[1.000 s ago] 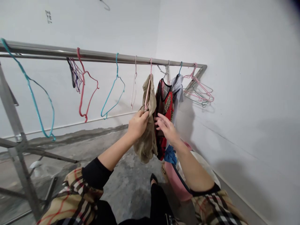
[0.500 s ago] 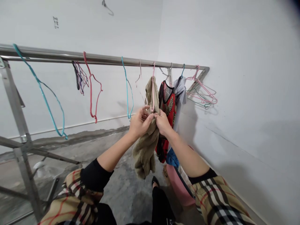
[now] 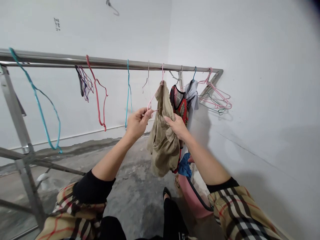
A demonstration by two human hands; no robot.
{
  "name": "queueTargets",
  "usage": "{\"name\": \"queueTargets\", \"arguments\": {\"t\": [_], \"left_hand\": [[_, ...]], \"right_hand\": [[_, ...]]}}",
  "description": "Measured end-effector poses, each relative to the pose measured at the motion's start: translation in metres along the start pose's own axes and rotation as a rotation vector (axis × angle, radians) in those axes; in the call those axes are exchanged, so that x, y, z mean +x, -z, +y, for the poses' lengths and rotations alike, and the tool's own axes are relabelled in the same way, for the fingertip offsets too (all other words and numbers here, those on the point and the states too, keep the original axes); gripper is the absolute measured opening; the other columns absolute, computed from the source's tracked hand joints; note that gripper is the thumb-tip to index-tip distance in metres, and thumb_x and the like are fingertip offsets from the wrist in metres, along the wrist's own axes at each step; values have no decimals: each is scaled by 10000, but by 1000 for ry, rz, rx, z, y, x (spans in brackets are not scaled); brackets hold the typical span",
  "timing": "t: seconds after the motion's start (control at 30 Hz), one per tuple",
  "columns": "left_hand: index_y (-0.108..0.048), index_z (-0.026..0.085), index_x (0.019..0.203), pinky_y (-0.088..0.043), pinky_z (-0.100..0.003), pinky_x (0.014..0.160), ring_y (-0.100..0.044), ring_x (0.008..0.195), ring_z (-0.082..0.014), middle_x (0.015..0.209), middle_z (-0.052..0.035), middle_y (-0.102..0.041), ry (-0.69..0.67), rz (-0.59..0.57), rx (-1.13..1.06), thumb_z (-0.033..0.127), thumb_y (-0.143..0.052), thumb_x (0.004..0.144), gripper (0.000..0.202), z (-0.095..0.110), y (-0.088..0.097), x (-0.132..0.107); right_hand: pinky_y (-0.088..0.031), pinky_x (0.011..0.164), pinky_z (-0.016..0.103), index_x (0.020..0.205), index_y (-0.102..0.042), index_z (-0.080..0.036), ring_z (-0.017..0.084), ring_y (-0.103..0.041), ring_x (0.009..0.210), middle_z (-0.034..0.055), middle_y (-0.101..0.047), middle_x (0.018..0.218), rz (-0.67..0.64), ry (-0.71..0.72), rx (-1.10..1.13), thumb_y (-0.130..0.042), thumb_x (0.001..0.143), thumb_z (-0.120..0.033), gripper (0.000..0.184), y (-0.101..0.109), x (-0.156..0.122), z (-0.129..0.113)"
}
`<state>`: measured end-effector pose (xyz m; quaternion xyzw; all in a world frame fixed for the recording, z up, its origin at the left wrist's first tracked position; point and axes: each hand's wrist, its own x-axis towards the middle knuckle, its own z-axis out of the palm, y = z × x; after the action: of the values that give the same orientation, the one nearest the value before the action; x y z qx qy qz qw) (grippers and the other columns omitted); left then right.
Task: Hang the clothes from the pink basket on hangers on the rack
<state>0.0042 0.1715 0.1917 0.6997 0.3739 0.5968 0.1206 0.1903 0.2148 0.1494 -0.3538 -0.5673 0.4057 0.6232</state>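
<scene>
Reading the scene from the far side, we find a stainless-steel rail (image 3: 62, 61) running left to right before a white wall (image 3: 107, 30), carried at the left on a metal rack upright (image 3: 15, 110). Wire hangers hang from the rail by their hooks alone, so the rail takes their load. Near the middle of the rail, just left of a red patterned garment (image 3: 179, 103), hangs a khaki garment (image 3: 162, 143). Its top appears to lie on a pink wire hanger (image 3: 162, 74), while its lower part falls free above the concrete floor (image 3: 135, 176).

The hands stand apart, one at each side of the garment's top. The left hand (image 3: 138, 124) pinches the hanger's left arm between thumb and fingers, a grip that holds the thin wire out from the cloth. The right hand (image 3: 177, 127) lies against the garment's right side, where it can steady the cloth; we cannot tell whether it clamps the fabric or only presses on it. At the near right, a pink basket (image 3: 193, 198) stands on the floor, with blue cloth (image 3: 185, 165) at its top.
</scene>
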Motion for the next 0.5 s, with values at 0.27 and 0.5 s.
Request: {"name": "queueTargets", "arguments": {"t": [0.27, 0.5], "left_hand": [[-650, 188, 834, -315, -206, 426, -386, 455, -70, 576, 40, -482, -60, 185, -252, 484, -618, 864, 299, 33, 12, 17], [-626, 198, 804, -353, -227, 498, -436, 522, -91, 580, 34, -500, -152, 258, 1, 462, -571, 899, 286, 41, 22, 19]], "right_hand": [[-554, 838, 346, 990, -638, -163, 178, -678, 858, 37, -718, 848, 205, -205, 19, -632, 774, -235, 228, 1, 43, 42], [-562, 805, 357, 1151, -597, -135, 166, -640, 927, 74, -636, 1096, 137, -236, -52, -578, 937, -362, 312, 0, -7, 54]]}}
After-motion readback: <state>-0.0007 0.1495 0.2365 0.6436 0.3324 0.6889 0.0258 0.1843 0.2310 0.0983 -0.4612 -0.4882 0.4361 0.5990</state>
